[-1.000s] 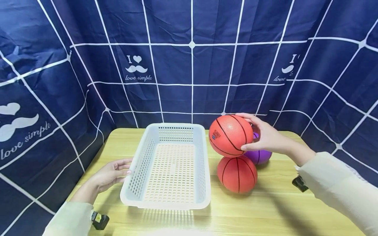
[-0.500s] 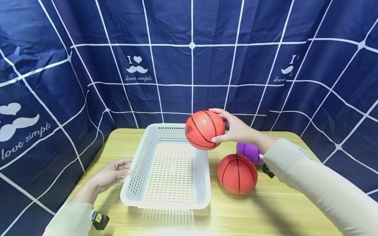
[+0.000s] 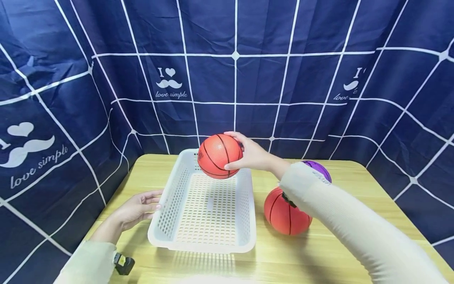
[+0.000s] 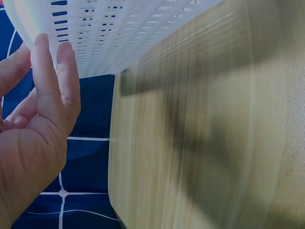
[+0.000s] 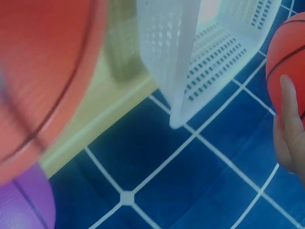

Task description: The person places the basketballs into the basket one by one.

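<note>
My right hand (image 3: 253, 154) grips an orange-red toy basketball (image 3: 216, 156) from its right side, thumb low and fingers over the top. The ball is held up over the far end of a white perforated plastic basket (image 3: 253, 225). In the right wrist view, that ball (image 5: 283, 62) shows only in part at the right edge. My left hand (image 3: 136, 211) is at the basket's left side, its fairly straight fingertips against the outer wall. The left wrist view shows these extended fingers (image 4: 45, 81) by the basket wall (image 4: 90, 33).
A second red basketball (image 3: 283, 215) sits on the wooden table (image 3: 276, 260), right of the basket, partly behind my right sleeve (image 3: 330, 205). Beyond it is a purple ball (image 3: 319, 169), mostly hidden. A dark blue curtain (image 3: 209, 79) with white lines hangs around the table.
My right hand has carried the basketball leftward, from above the second red ball to over the basket. My left hand stays at the basket's side. The head view has shifted slightly.
</note>
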